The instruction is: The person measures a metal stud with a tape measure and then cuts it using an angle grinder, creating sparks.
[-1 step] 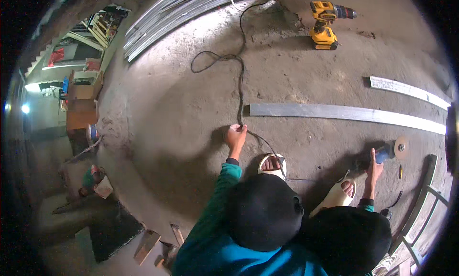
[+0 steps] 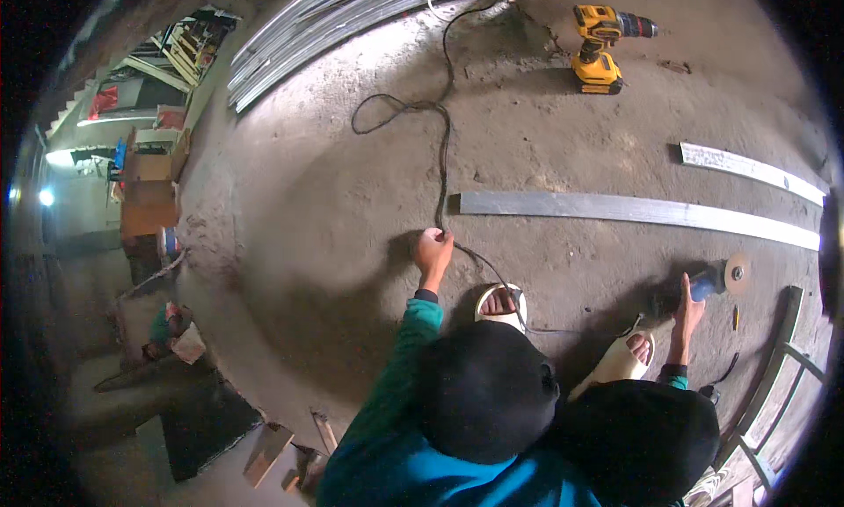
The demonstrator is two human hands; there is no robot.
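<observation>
Near the middle of the view, my left hand (image 2: 434, 254) is closed in a pinch on a black power cord (image 2: 442, 164). From there the cord runs past my sandalled left foot (image 2: 499, 303) toward my right side. Over to the right, my right hand (image 2: 689, 310) is wrapped round the blue body of an angle grinder (image 2: 703, 284). The grinder's round tan disc (image 2: 738, 273) faces up, away from my fingers. My palm hides part of the tool. Beyond both hands lies a long silver metal bar (image 2: 615, 205), apart from them.
A yellow cordless drill (image 2: 598, 50) stands at the far right. A shorter metal strip (image 2: 747, 170) lies nearer the right edge, and a metal frame (image 2: 774, 366) rests at lower right. Long metal profiles (image 2: 325, 32) are stacked at the back. Wood pieces (image 2: 268, 454) lie lower left.
</observation>
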